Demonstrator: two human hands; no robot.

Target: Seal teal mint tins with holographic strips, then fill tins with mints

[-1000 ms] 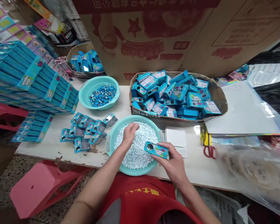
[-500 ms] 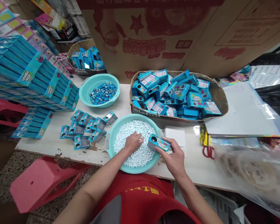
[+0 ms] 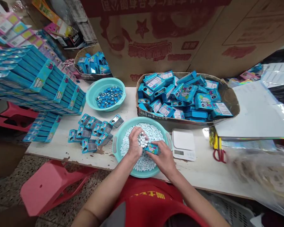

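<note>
My left hand [image 3: 135, 143] is cupped around a heap of small white candies [image 3: 142, 139], above a turquoise basin [image 3: 115, 144] filled with more of the same. Against that heap, my right hand [image 3: 164, 157] grips a small blue candy box [image 3: 152, 148], its end turned toward the left hand. The box's open end is partly hidden by the candies and fingers. Just right of the basin lies a white digital kitchen scale [image 3: 184, 142] with nothing on its plate.
Small blue boxes [image 3: 89, 146] stand grouped left of the basin. Behind are a second turquoise basin [image 3: 90, 100] with blue-and-silver lids and a cardboard tray [image 3: 233, 94] of boxes. Red-handled scissors [image 3: 219, 154] lie right; stacked blue cartons [image 3: 38, 82] rise left; a pink stool [image 3: 42, 186] stands below.
My left hand has come up from the candies with a handful. My right hand has brought the box left and over the basin to meet it, uncovering the scale.
</note>
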